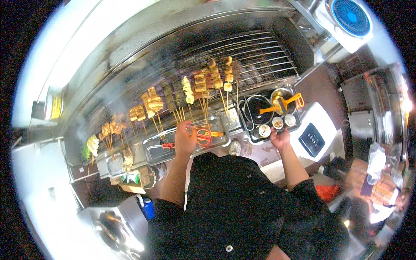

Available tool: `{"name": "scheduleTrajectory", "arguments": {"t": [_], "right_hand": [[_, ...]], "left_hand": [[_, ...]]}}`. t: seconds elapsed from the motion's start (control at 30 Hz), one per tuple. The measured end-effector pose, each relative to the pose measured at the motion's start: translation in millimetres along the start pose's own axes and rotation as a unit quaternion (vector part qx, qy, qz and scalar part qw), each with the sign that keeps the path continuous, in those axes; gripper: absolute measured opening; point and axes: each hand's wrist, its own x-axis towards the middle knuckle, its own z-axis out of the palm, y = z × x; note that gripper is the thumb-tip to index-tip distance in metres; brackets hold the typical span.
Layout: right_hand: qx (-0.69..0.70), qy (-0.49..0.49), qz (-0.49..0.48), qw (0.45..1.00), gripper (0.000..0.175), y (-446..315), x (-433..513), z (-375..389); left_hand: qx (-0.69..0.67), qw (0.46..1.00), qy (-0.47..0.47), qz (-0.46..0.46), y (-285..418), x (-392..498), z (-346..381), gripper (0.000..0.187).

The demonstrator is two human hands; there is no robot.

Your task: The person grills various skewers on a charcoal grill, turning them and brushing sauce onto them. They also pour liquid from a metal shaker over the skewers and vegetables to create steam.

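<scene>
My left hand (185, 139) is over the metal tray (224, 140), its fingers curled near the stick ends of dark green skewers (169, 96). Whether it pinches a stick is hard to see. Beside its thumb, red-handled scissors (203, 137) lie in the tray. My right hand (280, 139) is palm up at a small seasoning jar (278, 123); fingertips reach its near side, but a firm grip cannot be made out. Two more jars, one with a speckled top (264, 131) and one white-topped (290, 120), flank it. A pale yellow skewer (187, 90) lies on the grill (260, 48).
Several browned skewers (228, 74) line the grill's front edge, and smoke rises at left. An orange-handled brush (282, 104) spans a pot of dark liquid (252, 112) and a metal bowl (277, 94). A white appliance (328, 122) stands at right, a fan (351, 18) beyond.
</scene>
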Motion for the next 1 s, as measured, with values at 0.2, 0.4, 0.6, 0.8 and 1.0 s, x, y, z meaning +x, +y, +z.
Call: {"name": "scheduleTrajectory", "arguments": {"t": [0.2, 0.4, 0.6, 0.8, 1.0], "right_hand": [[0.127, -0.015, 0.091, 0.988, 0.05, -7, 28, -1], [0.05, -0.069, 0.087, 0.993, 0.04, -20, 51, -3], [-0.121, -0.002, 0.017, 0.992, 0.041, -4, -65, 33], [-0.287, -0.126, -0.043, 0.949, 0.034, 75, -153, 118], [-0.334, -0.354, -0.122, 0.865, 0.034, 231, -147, 236]], "left_hand": [[-0.031, 0.999, -0.021, 0.006, -31, -19, -2, 0.019], [-0.001, 0.997, 0.003, -0.072, -61, -55, -29, 0.018], [0.034, 0.979, 0.163, -0.118, -113, -73, -110, 0.018], [0.083, 0.899, 0.343, -0.26, -240, -100, -212, 0.017], [0.146, 0.919, 0.118, -0.345, -362, -121, -201, 0.03]]}}
